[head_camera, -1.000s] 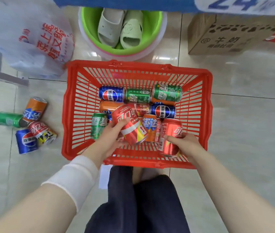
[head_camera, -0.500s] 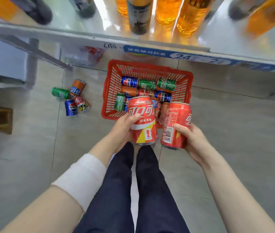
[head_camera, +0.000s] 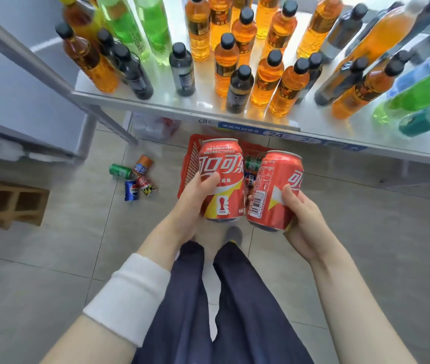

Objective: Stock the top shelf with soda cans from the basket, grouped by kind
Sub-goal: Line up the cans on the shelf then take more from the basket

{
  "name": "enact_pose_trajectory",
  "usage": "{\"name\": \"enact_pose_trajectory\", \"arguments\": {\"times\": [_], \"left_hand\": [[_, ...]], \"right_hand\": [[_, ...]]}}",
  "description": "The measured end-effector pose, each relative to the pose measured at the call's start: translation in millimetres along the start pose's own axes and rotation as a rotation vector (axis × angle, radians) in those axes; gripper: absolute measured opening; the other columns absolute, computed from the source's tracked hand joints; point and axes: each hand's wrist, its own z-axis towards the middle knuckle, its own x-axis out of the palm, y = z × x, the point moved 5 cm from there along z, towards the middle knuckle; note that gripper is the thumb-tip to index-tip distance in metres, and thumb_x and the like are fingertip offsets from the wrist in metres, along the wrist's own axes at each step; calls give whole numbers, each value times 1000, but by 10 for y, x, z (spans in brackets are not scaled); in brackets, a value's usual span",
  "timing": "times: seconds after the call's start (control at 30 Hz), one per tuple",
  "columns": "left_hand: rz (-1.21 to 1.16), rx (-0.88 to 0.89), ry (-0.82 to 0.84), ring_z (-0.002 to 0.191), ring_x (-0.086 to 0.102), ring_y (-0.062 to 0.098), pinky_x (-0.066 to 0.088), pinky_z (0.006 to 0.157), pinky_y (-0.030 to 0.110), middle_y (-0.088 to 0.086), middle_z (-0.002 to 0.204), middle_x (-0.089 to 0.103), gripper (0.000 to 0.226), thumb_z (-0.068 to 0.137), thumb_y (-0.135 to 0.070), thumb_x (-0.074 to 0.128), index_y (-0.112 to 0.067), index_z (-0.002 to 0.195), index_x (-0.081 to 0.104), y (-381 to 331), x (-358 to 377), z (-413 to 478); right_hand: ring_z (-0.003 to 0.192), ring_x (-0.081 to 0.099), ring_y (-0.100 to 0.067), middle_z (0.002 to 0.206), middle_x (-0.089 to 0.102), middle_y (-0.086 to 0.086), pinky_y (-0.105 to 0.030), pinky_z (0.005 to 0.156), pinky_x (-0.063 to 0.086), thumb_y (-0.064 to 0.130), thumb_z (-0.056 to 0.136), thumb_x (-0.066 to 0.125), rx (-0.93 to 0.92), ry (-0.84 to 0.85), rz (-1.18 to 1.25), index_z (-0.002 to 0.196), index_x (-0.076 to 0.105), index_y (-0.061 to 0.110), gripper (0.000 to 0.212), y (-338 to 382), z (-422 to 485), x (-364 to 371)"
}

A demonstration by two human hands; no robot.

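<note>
From the head camera, looking down past the person's arms: the left hand (head_camera: pixel 190 203) is wrapped round a red cola can with a yellow corner and a trophy mark (head_camera: pixel 221 174), thumb across its front and fingers curled behind, the can upright. The right hand (head_camera: pixel 300 216) grips a second red cola can with its barcode panel facing us (head_camera: pixel 274 190), thumb pressed on the label, and this one leans a little to the right. The two cans sit side by side, close but not quite touching, held up in front of the edge of a shiny metal shelf (head_camera: pixel 208 107).

That shelf carries standing plastic bottles with black caps: orange drinks (head_camera: pixel 266 82), dark grey ones (head_camera: pixel 182 72) and some green ones (head_camera: pixel 153 27) towards the back and the right.

Below the cans, on the grey tiled floor (head_camera: pixel 51 258), stands a red plastic slatted basket (head_camera: pixel 189 164), mostly hidden behind them (a green can and a blue one peep out between the two red ones). Left of the basket four loose cans lie on the floor in a cluster: a green can (head_camera: pixel 120 170), an orange can (head_camera: pixel 143 165), a small red can (head_camera: pixel 145 184) and a blue can (head_camera: pixel 131 191).

A white cuff (head_camera: pixel 129 295) covers the left forearm, and dark blue trousers (head_camera: pixel 248 311) fill the bottom middle.
</note>
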Motion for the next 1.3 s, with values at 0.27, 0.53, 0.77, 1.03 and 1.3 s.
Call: {"name": "enact_pose_trajectory", "arguments": {"times": [0.27, 0.53, 0.77, 1.03, 1.3], "left_hand": [[196, 143, -18, 98, 67, 19, 53, 86, 39, 0, 105, 68, 72, 51, -45, 74, -23, 116, 50, -674, -513, -630], [304, 362, -17, 104, 64, 20, 49, 94, 46, -2, 106, 67, 62, 54, -48, 71, -32, 111, 53, -1511, -654, -1002], [350, 514, 8, 108, 62, 20, 45, 98, 49, -2, 110, 66, 61, 54, -49, 71, -33, 111, 54, -2136, -446, -1162], [416, 694, 0, 100, 66, 13, 51, 92, 41, -7, 104, 69, 81, 42, -62, 76, -31, 113, 52, -2822, -38, -1239], [453, 882, 23, 88, 68, 4, 51, 69, 15, -12, 92, 71, 62, 53, -41, 73, -26, 109, 52, -3529, 442, -1137]], "right_hand": [[96, 67, -20, 106, 70, -5, -32, 74, 55, 47, 39, 90, -173, 80, 32, 124, 50, 7, 101, 162, -481, 835], [104, 64, -23, 108, 68, -5, -42, 89, 50, 58, 38, 85, -401, 25, -236, 118, 52, 19, 94, 671, -760, 1424], [98, 66, -17, 105, 69, -2, -32, 84, 54, 35, 62, 75, -563, 22, -369, 120, 50, 20, 65, 1281, -1001, 1690], [86, 68, -7, 92, 72, 7, -16, 66, 51, 38, 60, 77, -764, 31, -477, 111, 57, 23, 57, 2073, -1250, 1774], [65, 66, 0, 74, 71, 11, -10, 53, 47, 21, 57, 74, -923, 43, -462, 104, 55, 20, 50, 2985, -1257, 1687]]}}
